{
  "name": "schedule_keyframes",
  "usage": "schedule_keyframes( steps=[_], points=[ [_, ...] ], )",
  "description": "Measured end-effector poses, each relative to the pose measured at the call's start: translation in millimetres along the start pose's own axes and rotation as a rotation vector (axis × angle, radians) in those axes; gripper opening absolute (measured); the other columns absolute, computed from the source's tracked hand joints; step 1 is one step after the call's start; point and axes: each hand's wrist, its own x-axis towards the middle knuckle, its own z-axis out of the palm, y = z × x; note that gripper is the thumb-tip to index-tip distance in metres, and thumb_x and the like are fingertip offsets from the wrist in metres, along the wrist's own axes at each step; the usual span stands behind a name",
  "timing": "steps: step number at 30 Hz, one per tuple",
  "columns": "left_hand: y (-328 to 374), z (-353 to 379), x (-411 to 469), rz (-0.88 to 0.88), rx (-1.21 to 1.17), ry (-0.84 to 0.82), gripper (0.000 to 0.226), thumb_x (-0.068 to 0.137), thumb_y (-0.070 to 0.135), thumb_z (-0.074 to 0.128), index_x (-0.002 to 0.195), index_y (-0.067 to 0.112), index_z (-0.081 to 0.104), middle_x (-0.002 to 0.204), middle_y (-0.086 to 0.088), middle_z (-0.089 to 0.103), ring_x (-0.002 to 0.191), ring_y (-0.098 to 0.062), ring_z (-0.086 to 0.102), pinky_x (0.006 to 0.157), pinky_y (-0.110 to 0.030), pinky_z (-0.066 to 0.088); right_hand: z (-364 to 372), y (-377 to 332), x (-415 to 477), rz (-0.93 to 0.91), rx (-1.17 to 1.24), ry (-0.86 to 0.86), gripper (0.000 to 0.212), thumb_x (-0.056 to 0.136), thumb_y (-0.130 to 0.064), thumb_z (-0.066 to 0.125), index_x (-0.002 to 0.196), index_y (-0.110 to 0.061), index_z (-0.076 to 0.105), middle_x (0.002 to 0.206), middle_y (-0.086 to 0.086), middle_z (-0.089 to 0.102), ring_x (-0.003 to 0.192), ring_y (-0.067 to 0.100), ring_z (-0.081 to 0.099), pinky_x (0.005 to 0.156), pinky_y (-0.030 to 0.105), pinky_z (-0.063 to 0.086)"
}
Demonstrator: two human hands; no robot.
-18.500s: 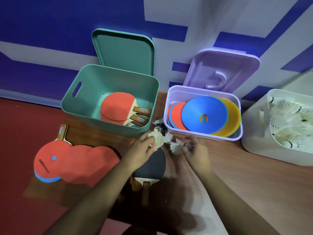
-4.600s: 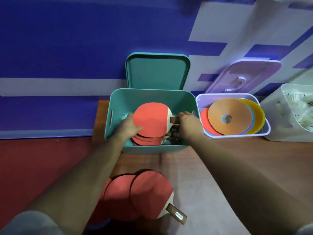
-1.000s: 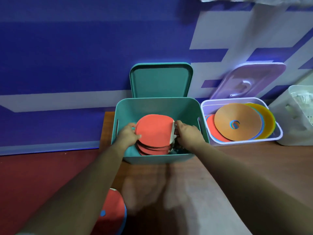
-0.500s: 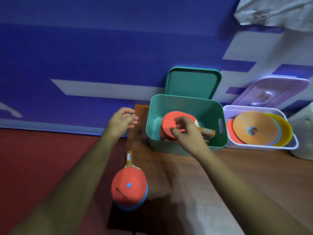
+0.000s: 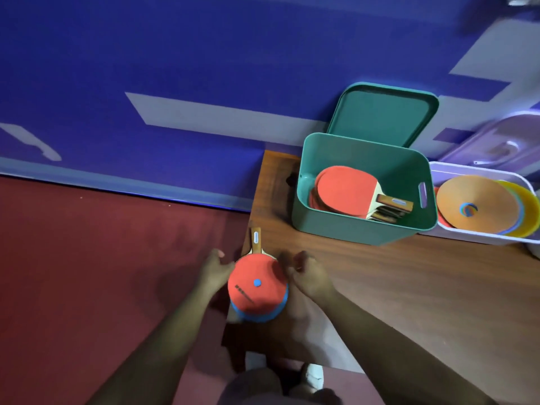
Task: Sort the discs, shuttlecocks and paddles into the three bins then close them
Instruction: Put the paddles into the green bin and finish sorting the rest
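Note:
A red paddle [image 5: 254,283] lies on a blue disc [image 5: 257,316] at the table's left edge, its wooden handle pointing away from me. My left hand [image 5: 215,273] touches the paddle's left rim with its fingers stretched out. My right hand [image 5: 310,276] sits at the right rim with loosely curled fingers, and I see nothing in them. The open green bin [image 5: 350,229] holds several red paddles [image 5: 344,190]. To its right, the lilac bin [image 5: 467,237] holds several discs, an orange disc [image 5: 473,203] on top.
The green lid [image 5: 383,115] and the lilac lid [image 5: 496,141] lean against the blue and white wall behind their bins. The wooden table [image 5: 409,293] ends just left of the paddle, above a red floor [image 5: 102,258]. A white bin's corner [image 5: 535,248] shows at far right.
Both hands have left the green bin and come down to the red paddle on the blue disc, one on each side. My view has swung left and down.

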Motion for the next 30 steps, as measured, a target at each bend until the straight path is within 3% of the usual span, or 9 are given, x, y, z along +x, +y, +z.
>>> schedule_keyframes(
  steps=[4,6,9,11,16,21,25,27,30],
  points=[
    [-12,17,3,-0.096,0.088,-0.069,0.059,0.091,0.021,0.059,0.141,-0.001,0.039,0.142,-0.021,0.047,0.132,-0.029,0.046,0.101,-0.028,0.035,43,41,21,0.063,0.130,-0.120,0.044,0.078,-0.048,0.060,0.113,-0.024,0.068,0.099,-0.004,0.071,0.094,0.011,0.068,0.073,0.015,0.048],
    [-20,26,5,-0.133,0.111,-0.115,0.060,0.091,0.025,0.058,0.142,0.001,0.038,0.142,-0.021,0.047,0.131,-0.030,0.046,0.100,-0.028,0.037,48,34,17,0.089,0.256,-0.115,0.032,0.082,-0.036,0.068,0.111,-0.022,0.070,0.098,-0.005,0.073,0.092,0.009,0.068,0.073,0.012,0.048],
    [-32,37,5,-0.117,0.116,-0.162,0.050,0.081,0.034,0.062,0.122,0.006,0.056,0.124,-0.018,0.062,0.114,-0.030,0.059,0.092,-0.032,0.047,55,26,17,0.189,0.479,-0.071,0.028,0.083,-0.021,0.074,0.110,-0.013,0.073,0.100,0.006,0.075,0.092,0.017,0.069,0.085,0.032,0.055],
    [-43,45,8,-0.082,0.115,-0.163,0.049,0.077,0.033,0.065,0.118,0.008,0.058,0.121,-0.015,0.064,0.111,-0.029,0.061,0.092,-0.034,0.049,58,23,18,0.262,0.584,-0.095,0.029,0.084,-0.009,0.072,0.113,-0.003,0.070,0.106,0.015,0.072,0.093,0.023,0.067,0.087,0.036,0.055],
    [-51,46,11,-0.010,0.085,-0.091,0.040,0.082,0.016,0.071,0.118,0.005,0.059,0.120,-0.014,0.064,0.113,-0.028,0.061,0.092,-0.033,0.047,64,8,17,0.236,0.645,-0.068,0.026,0.083,0.006,0.068,0.109,0.000,0.067,0.099,0.014,0.070,0.079,0.017,0.065,0.067,0.018,0.056],
    [-25,0,3,0.099,-0.306,-0.049,0.053,0.070,0.013,0.077,0.118,0.003,0.057,0.099,-0.010,0.067,0.091,-0.021,0.064,0.070,-0.019,0.050,30,-31,3,0.052,0.685,-0.133,0.009,0.086,-0.003,0.070,0.093,-0.006,0.064,0.083,0.005,0.069,0.068,0.011,0.063,0.059,0.021,0.052],
    [28,-39,-11,0.265,-0.524,0.014,0.030,0.084,0.002,0.069,0.113,0.007,0.060,0.093,-0.005,0.069,0.077,-0.003,0.065,0.067,-0.009,0.049,-15,-66,-6,-0.035,0.824,-0.093,0.007,0.088,-0.004,0.067,0.092,-0.003,0.062,0.087,0.011,0.066,0.072,0.018,0.060,0.059,0.025,0.052],
    [60,-53,-23,0.304,-0.689,-0.002,0.020,0.089,0.003,0.063,0.109,0.007,0.062,0.093,-0.005,0.069,0.080,-0.009,0.065,0.071,-0.016,0.051,-39,-79,-12,-0.079,0.915,-0.071,0.006,0.088,-0.004,0.065,0.091,-0.006,0.061,0.087,0.010,0.066,0.070,0.016,0.060,0.057,0.024,0.051],
    [93,-59,-39,0.328,-0.890,-0.276,0.028,0.089,0.008,0.062,0.117,0.006,0.059,0.106,-0.013,0.070,0.092,-0.022,0.068,0.079,-0.038,0.054,-69,-87,-22,-0.083,1.100,-0.042,0.007,0.090,-0.005,0.063,0.093,-0.011,0.059,0.086,0.006,0.068,0.067,0.014,0.062,0.059,0.026,0.053]
  ],
)
